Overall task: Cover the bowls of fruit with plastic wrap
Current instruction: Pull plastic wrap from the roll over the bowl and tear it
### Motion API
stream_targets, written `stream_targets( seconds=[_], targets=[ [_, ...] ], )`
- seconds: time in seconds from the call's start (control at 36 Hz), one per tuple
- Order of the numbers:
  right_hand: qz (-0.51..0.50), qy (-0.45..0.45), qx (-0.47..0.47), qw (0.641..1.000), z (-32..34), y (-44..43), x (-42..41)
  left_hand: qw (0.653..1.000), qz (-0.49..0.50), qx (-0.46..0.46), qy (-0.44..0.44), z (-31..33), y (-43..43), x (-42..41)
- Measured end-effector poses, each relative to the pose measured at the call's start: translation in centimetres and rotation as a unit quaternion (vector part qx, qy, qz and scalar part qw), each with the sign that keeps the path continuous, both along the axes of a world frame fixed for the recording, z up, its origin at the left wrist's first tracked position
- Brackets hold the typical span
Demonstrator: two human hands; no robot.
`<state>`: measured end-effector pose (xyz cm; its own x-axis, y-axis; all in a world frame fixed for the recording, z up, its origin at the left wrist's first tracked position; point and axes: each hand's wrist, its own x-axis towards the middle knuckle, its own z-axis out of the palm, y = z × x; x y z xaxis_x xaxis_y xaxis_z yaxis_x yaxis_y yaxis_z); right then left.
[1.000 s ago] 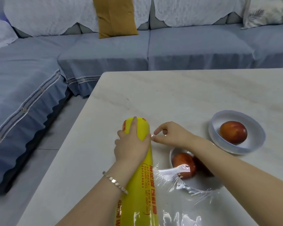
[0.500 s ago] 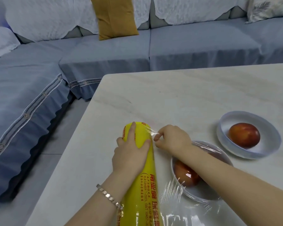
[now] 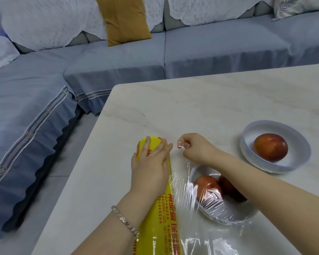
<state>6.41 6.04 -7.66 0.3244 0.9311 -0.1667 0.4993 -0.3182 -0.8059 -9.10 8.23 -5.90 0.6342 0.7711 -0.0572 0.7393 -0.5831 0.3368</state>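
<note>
A long yellow roll of plastic wrap (image 3: 162,219) lies on the pale table, pointing away from me. My left hand (image 3: 151,166) presses flat on its far end. Just right of the roll's tip, my right hand (image 3: 195,147) pinches the edge of the clear film (image 3: 180,192) between thumb and curled fingers. The film stretches from the roll over the near white bowl (image 3: 210,214), which holds two red fruits (image 3: 207,186); my right forearm crosses above that bowl. A second white bowl (image 3: 250,157) farther right holds one red fruit (image 3: 270,147) and has no film over it.
The table (image 3: 201,103) ends at a left edge and a far edge. Beyond them a blue-grey sofa (image 3: 210,50) wraps around, with a mustard cushion (image 3: 124,19) and white covers. More loose film (image 3: 206,243) lies on the table near me.
My right hand has drawn the film's edge rightward, away from the roll's tip, and curled tighter on it. My left hand's fingers have flattened on the roll. The view has shifted slightly.
</note>
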Motion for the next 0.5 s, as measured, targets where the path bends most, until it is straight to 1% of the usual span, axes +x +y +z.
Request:
stream_targets(
  seconds=[0.14,0.33,0.39,0.44,0.5],
  targets=[
    [0.021,0.004,0.030,0.999,0.6,-1.0,0.2,1.000,0.002,0.008,0.016,0.1,-0.4,0.6],
    [0.061,-0.001,0.100,0.993,1.3,-2.5,0.0,1.000,0.013,-0.002,-0.002,-0.1,0.0,0.4],
    [0.057,0.008,0.135,0.989,1.4,-2.9,-0.3,1.000,0.014,-0.002,-0.005,-0.2,0.1,0.3],
    [0.043,0.011,0.152,0.987,1.7,-3.4,-0.4,1.000,0.011,0.002,-0.007,-0.2,0.1,0.2],
    [0.024,0.017,0.130,0.991,2.0,-3.9,-0.4,1.000,0.009,0.000,-0.018,-0.2,0.1,0.2]
  ],
)
